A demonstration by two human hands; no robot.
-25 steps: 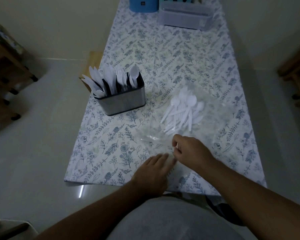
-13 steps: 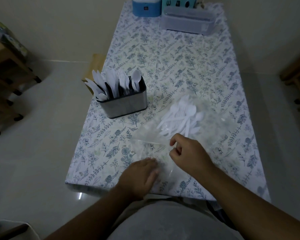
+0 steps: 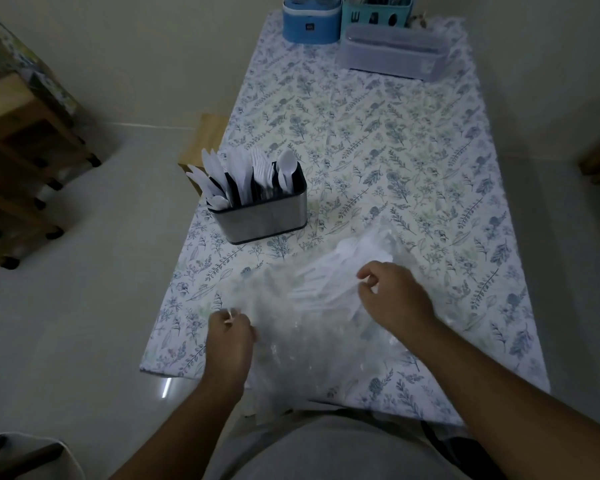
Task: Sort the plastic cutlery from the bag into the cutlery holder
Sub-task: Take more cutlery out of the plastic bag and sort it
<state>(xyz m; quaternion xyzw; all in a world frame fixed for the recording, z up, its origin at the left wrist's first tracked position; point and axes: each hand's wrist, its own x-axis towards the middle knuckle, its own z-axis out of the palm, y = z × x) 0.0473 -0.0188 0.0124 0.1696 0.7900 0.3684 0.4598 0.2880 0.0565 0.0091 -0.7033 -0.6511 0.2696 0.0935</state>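
Note:
A clear plastic bag (image 3: 312,327) lies crumpled on the near part of the table, with white plastic cutlery (image 3: 329,271) blurred inside its far end. My left hand (image 3: 230,336) pinches the bag's near left edge with fingers closed. My right hand (image 3: 392,292) grips the bag's film over the cutlery, fingers curled. A steel cutlery holder (image 3: 264,216) stands at the table's left side, beyond my left hand, holding upright white knives, forks and spoons in its compartments.
The table (image 3: 378,140) wears a leaf-print cloth. At its far end stand a blue container (image 3: 310,20), a teal caddy (image 3: 376,10) and a clear lidded box (image 3: 394,53). Wooden furniture (image 3: 18,133) stands on the floor at left; a wooden stool (image 3: 205,140) sits beside the table.
My left hand slid left and closed on the bag's edge. My right hand lifted slightly with the film, and the bag spread and pulled toward me.

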